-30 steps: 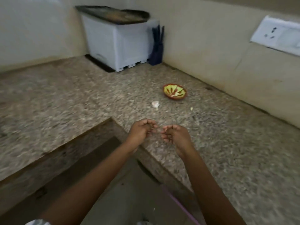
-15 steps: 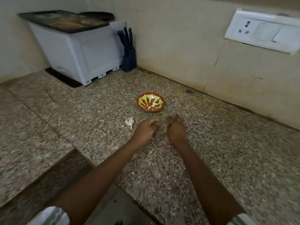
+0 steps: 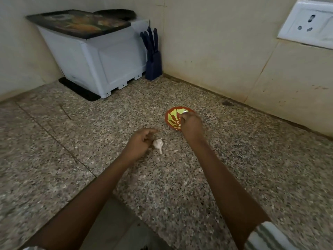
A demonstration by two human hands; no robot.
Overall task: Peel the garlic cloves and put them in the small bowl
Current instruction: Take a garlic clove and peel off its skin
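head view, and here we are: the right grip (image 3: 191, 126) is right over the small bowl (image 3: 171, 117), covering its near right side, fingers bunched and pointing down into the dish. something pale shows at the fingertips, but it's too blurred to call, so i cannot tell if that grip is clenched on a clove or on nothing. the bowl's red rim and yellow-green pattern peek out just left of the knuckles.

over to the left grip (image 3: 142, 142), low on the speckled table (image 3: 234, 150), well short of the bowl, fingers curled inward. just to its right, at the fingertips, lies the garlic (image 3: 158, 143), a pale papery piece with its stem pointing back toward the person. it sits touching or almost touching those fingers; grasped or merely beside them, i cannot tell.

far beyond both grips, in the corner, a white box (image 3: 100, 60) with a dark lid, and a blue knife block (image 3: 153, 65) beside it. a wall socket (image 3: 306, 27) is up past the right grip.
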